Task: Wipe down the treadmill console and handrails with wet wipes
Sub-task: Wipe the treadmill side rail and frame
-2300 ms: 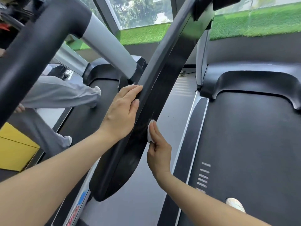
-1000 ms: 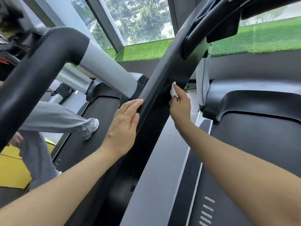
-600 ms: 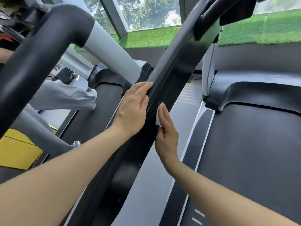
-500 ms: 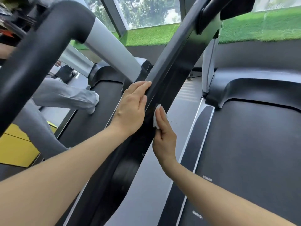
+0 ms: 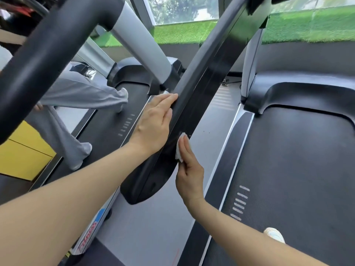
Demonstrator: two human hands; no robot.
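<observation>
Two hands are on the same black handrail (image 5: 194, 104), which slants down from the upper right toward the lower middle and ends in a rounded tip. Left hand (image 5: 153, 125) lies flat against the rail's left edge, fingers (image 5: 163, 100) straight and together, thumb alongside, so it's just resting there, not gripping anything. Right hand (image 5: 189, 169) is lower, on the rail's right face, with straight fingers pressing a small white wet wipe (image 5: 178, 150) flat against the black surface. The wipe is folded up small and mostly hidden behind the fingers, only its left edge and top corner poking out.

Right of the rail is the dark treadmill belt (image 5: 297, 169), with a white shoe (image 5: 274, 235) at the bottom edge. A grey floor strip (image 5: 153, 217) runs between this treadmill and the next one. On that neighbouring belt (image 5: 107, 131) stands another person in light grey trousers (image 5: 76, 96). A thick black-and-grey handlebar (image 5: 57, 45) crosses the upper left. Green turf (image 5: 307, 25) and window glass are up top, and something yellow (image 5: 21, 152) sits at the far left.
</observation>
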